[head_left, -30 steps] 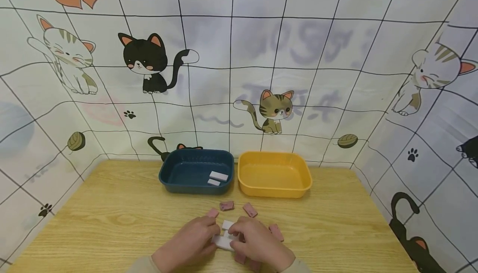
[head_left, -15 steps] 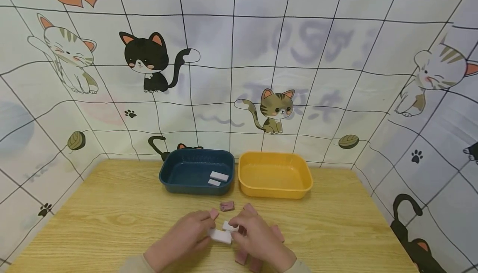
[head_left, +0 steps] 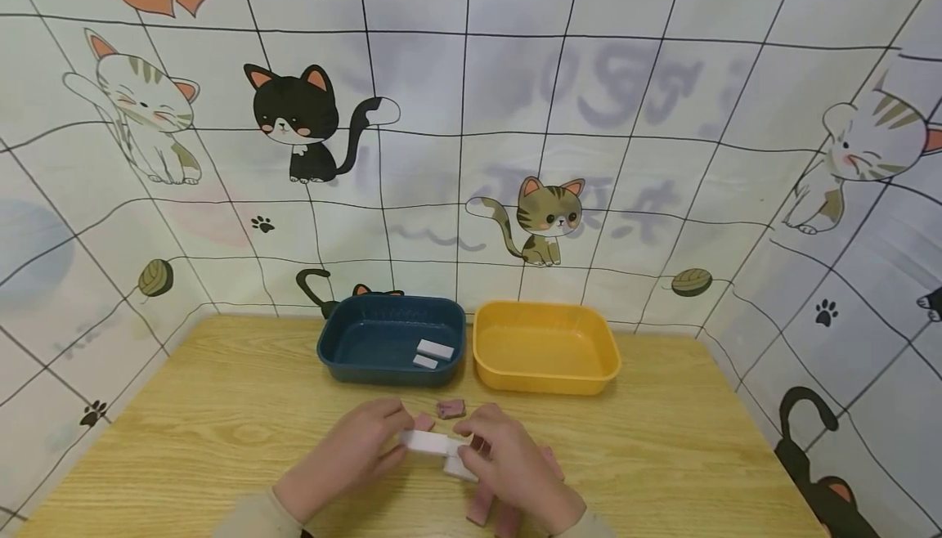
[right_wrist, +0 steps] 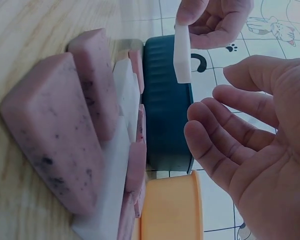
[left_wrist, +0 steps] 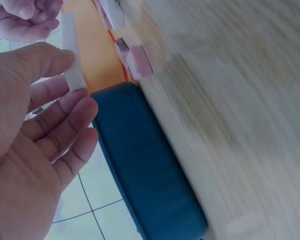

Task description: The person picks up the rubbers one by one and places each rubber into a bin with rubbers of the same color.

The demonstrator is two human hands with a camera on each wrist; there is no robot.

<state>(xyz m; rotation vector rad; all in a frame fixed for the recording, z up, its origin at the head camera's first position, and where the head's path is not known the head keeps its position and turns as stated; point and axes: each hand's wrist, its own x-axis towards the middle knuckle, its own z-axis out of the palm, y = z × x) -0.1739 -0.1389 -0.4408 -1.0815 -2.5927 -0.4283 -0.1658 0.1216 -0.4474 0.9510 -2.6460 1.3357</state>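
My left hand (head_left: 349,452) pinches one end of a long white block (head_left: 427,442) between thumb and fingers, raised off the table. In the left wrist view, the thumb presses that white block (left_wrist: 71,55) against the fingers. My right hand (head_left: 515,460) is just right of the block's far end, its fingers loosely bent. The right wrist view shows a gap between the right fingers (right_wrist: 212,132) and the held block (right_wrist: 182,55). Beneath the hands, another white block (head_left: 459,470) lies among pink blocks (head_left: 480,505) with dark specks, partly hidden by the right hand.
Behind the hands stand a dark blue bin (head_left: 368,369) with two white blocks (head_left: 434,349) inside and a yellow bin (head_left: 545,380) beside it. A pink block (head_left: 451,409) lies in front of them. Cat-printed sheeting (head_left: 412,170) surrounds the wooden table (head_left: 221,407).
The left hand has raised the white block and carried it away from me, slightly leftward, off the pile. My right hand has shifted slightly and remains over the blocks.
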